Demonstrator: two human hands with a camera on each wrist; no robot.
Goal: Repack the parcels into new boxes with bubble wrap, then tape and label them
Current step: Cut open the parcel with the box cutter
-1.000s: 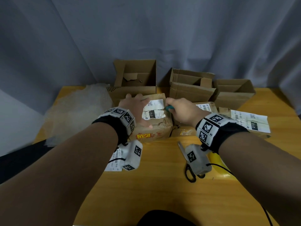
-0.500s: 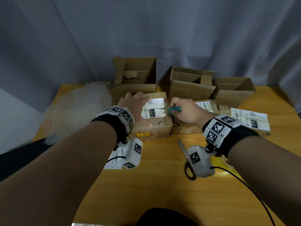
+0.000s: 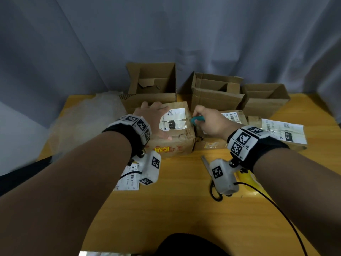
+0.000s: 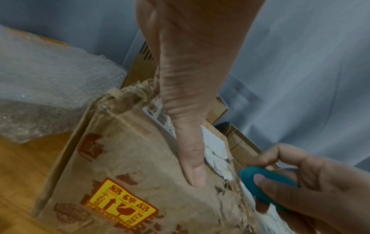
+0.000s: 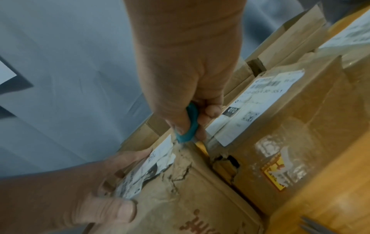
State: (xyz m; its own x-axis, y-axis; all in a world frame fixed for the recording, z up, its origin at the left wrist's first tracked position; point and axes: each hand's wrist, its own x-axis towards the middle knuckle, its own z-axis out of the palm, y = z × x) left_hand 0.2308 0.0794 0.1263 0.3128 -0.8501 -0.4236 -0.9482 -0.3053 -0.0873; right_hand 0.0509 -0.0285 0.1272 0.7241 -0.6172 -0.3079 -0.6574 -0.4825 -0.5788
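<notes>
Since one second earlier, the right hand (image 3: 212, 122) has been drawn from the middle of the parcel's top to its 3 o'clock edge, while the left hand (image 3: 155, 122) has stayed flat on the top. The worn parcel (image 3: 175, 145) stands at the centre of the wooden table (image 3: 184, 200), pressed down by the left hand with fingers spread and straight, the thumb (image 4: 192, 166) laid toward the near edge. A teal cutter (image 3: 198, 119) is pinched between the thumb and curled fingers of the right hand, its tip set at the parcel's top right edge beside the torn white label (image 3: 174, 120). A yellow fragile sticker (image 4: 122, 204) is seen on the parcel's near face. A second parcel (image 5: 290, 134) stands just beside at 3 o'clock, and a third labelled parcel (image 3: 282, 132) lies farther right. Three open cardboard boxes (image 3: 153, 84) are ranged at 12 to 1 o'clock. Bubble wrap (image 3: 88, 117) is heaped at 10 o'clock. Scissors (image 3: 212, 189) lie at 5 o'clock and a loose label sheet (image 3: 129, 182) at 7 o'clock.
</notes>
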